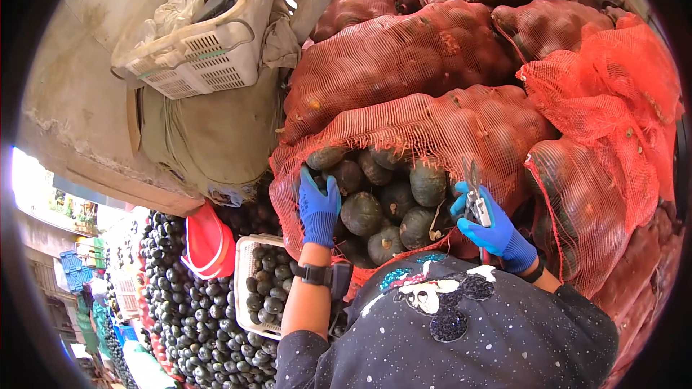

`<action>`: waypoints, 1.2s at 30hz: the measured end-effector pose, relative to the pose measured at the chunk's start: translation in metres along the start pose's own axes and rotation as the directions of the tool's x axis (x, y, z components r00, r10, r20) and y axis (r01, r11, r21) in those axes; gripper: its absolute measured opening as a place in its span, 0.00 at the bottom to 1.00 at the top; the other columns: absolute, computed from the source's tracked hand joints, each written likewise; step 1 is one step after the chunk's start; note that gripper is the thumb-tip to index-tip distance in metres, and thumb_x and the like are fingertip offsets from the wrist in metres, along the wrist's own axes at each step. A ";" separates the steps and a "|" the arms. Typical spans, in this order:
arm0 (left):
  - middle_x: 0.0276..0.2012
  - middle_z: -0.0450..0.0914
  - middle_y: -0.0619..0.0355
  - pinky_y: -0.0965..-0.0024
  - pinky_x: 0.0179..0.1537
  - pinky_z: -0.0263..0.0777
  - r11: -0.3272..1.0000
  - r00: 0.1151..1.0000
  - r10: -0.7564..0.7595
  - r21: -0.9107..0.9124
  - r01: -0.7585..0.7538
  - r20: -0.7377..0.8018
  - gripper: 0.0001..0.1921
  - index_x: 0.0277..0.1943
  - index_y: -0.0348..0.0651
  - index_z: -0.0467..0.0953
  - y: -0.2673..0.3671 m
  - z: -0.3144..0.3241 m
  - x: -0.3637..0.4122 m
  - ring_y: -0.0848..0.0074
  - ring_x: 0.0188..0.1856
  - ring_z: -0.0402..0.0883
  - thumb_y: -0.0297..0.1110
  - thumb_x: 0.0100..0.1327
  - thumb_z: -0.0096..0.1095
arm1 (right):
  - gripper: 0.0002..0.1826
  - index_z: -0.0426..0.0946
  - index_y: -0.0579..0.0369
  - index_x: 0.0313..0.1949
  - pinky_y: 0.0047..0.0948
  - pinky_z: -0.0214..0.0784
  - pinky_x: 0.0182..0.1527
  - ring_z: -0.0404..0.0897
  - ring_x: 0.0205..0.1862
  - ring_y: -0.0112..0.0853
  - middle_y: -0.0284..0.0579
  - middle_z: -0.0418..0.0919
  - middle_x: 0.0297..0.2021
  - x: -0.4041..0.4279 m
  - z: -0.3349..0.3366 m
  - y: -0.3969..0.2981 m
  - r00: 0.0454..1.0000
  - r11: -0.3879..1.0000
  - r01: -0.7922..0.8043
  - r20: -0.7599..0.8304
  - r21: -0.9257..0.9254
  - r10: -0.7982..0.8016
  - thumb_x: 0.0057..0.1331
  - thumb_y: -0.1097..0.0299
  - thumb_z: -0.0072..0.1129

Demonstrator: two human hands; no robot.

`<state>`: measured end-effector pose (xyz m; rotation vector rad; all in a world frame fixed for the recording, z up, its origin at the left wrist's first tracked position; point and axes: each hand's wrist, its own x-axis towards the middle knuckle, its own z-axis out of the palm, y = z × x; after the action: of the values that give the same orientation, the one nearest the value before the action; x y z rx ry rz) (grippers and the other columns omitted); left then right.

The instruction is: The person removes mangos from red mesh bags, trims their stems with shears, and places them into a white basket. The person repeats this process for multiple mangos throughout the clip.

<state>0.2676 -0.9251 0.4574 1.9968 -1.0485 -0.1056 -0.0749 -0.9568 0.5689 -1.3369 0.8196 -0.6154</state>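
A red mesh sack (378, 113) lies in front of me, torn open, with several dark green squashes (361, 214) showing in the gap. My left hand (319, 208), in a blue knit glove, is at the left side of the opening. Its thumb and forefinger are spread beside a squash (326, 157); the other fingers are partly hidden, so a grip cannot be told. In my right hand (494, 229), also gloved in blue, is a pair of pruning shears (477, 205), blades pointing up and slightly apart. The shears are over the sack's right part. A dry stem (435, 221) lies among the squashes.
More filled mesh sacks (400, 54) are stacked behind, with a loose red net (600, 92) at right. A white plastic crate (238, 62) sits upper left. Below left are a red bucket (221, 248), a crate of small squashes (243, 302) and a large squash heap (200, 335).
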 end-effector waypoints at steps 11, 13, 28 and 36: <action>0.48 0.76 0.49 0.67 0.55 0.68 0.896 0.932 -0.173 -0.342 0.284 0.319 0.39 0.60 0.32 0.65 0.025 0.009 0.061 0.65 0.50 0.75 0.48 0.52 0.73 | 0.35 0.55 0.55 0.67 0.26 0.69 0.48 0.71 0.46 0.24 0.38 0.70 0.45 0.011 -0.001 -0.005 0.999 1.000 -0.022 0.043 0.022 0.021 0.62 0.78 0.58; 0.49 0.76 0.51 0.68 0.54 0.69 0.856 0.968 -0.159 -0.462 0.232 0.192 0.36 0.59 0.32 0.66 0.025 0.025 0.063 0.68 0.50 0.75 0.46 0.54 0.73 | 0.35 0.55 0.55 0.67 0.25 0.70 0.47 0.71 0.45 0.24 0.38 0.69 0.45 0.012 0.003 -0.005 0.997 1.000 0.010 0.072 0.004 -0.010 0.62 0.78 0.58; 0.58 0.73 0.50 0.53 0.50 0.76 -0.537 0.681 -0.150 -0.638 0.552 0.716 0.36 0.65 0.54 0.66 0.108 -0.052 -0.067 0.57 0.55 0.75 0.67 0.60 0.52 | 0.29 0.63 0.53 0.62 0.31 0.74 0.39 0.78 0.36 0.28 0.40 0.76 0.38 0.006 0.019 0.000 0.987 0.953 0.120 0.136 -0.277 -0.085 0.62 0.71 0.61; 0.58 0.73 0.52 0.56 0.63 0.65 -0.508 0.759 0.014 -0.649 0.567 0.651 0.35 0.60 0.43 0.69 0.105 -0.040 -0.097 0.62 0.59 0.71 0.63 0.60 0.53 | 0.26 0.68 0.50 0.57 0.42 0.70 0.37 0.77 0.33 0.43 0.47 0.73 0.37 0.024 0.062 0.019 0.848 0.316 0.489 0.360 -0.813 -0.388 0.61 0.55 0.58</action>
<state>0.1554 -0.8602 0.5297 0.3028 0.0048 -1.3742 -0.0122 -0.9369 0.5482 -2.6514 0.6860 -0.5205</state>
